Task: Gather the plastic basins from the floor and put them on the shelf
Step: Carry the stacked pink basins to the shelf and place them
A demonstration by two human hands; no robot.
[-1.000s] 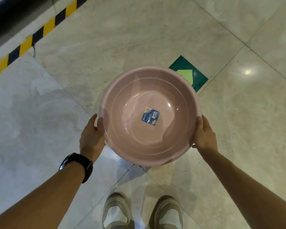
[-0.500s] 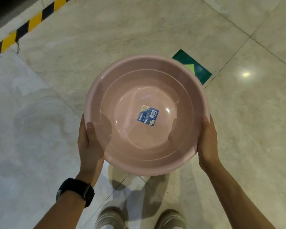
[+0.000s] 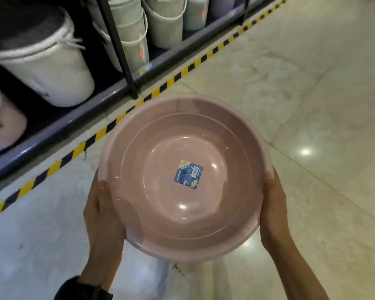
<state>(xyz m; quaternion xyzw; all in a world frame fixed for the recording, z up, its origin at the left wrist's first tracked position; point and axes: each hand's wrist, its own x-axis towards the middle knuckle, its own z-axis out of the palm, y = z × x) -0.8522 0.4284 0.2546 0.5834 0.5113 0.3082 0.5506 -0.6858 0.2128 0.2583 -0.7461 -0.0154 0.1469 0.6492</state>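
A round pink plastic basin (image 3: pixel 160 161) with a blue label on its bottom is held up in front of me, mouth upward. My left hand (image 3: pixel 102 226) grips its left rim, thumb over the edge. On the opposite rim my right hand (image 3: pixel 273 215) grips the same way. The dark shelf (image 3: pixel 59 124) runs along the upper left, its lowest board just above the floor.
White and grey buckets (image 3: pixel 48 68) and ribbed bins (image 3: pixel 134 33) stand on the shelf, with a black upright post (image 3: pixel 121 53) between them. A pink container (image 3: pixel 2 131) sits at the far left. Yellow-black tape (image 3: pixel 91 137) marks the floor edge. Marble floor spreads to the right.
The basin has come up closer to me in both hands. My view has swung toward the shelf, which now fills the upper left; the green floor marker has gone out of sight.
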